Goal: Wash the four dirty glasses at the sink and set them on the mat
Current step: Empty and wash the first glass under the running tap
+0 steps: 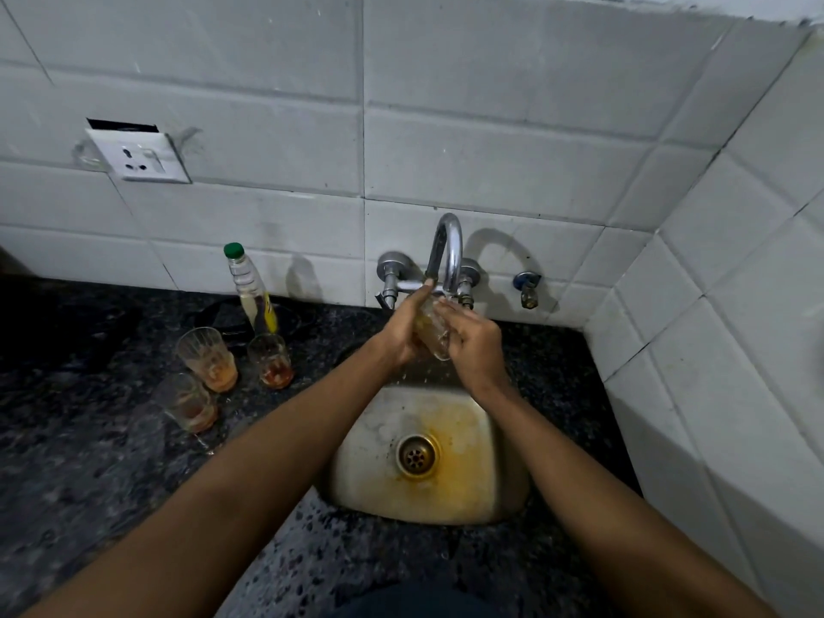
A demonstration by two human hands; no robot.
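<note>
Together the left hand (403, 332) and right hand (472, 345) curl their fingers (450, 312) round one glass (429, 332) holding yellowish liquid, above the sink (356, 461). Three glasses (207, 359) with orange dregs stand on the table (89, 439).

Both forearms are showing bare from the bottom corners of the frame up to the wrists, with no sleeve, watch or bracelet lying on either. The left hand (403, 330) and the right hand (475, 350) are showing no rings or gloves on the parts that face the camera. At the bottom edge a dark garment (419, 602) is showing, perhaps navy or black; the light is too dim to tell.
</note>
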